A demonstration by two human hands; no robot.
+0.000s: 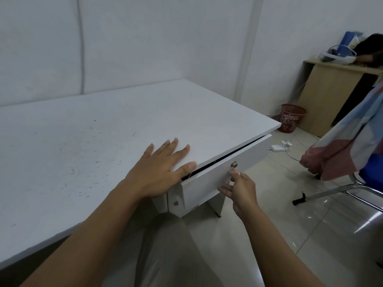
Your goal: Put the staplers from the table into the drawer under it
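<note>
The white table (99,129) fills the left and middle of the head view, and no stapler shows on it. Under its right edge the white drawer (250,156) stands out by a narrow dark gap. A small metal lock (234,164) sits in the middle of the drawer front. My left hand (159,175) lies flat on the tabletop at the edge, fingers spread, thumb beside the gap. My right hand (240,189) is against the drawer front just below the lock, with its fingertips pinched at the lock. The inside of the drawer is hidden.
A red mesh wastebasket (292,118) stands on the tiled floor beyond the table corner. A white power strip (278,147) lies near it. A metal chair (352,189) draped with patterned cloth is at the right. A wooden desk (335,96) with bags stands at the back right.
</note>
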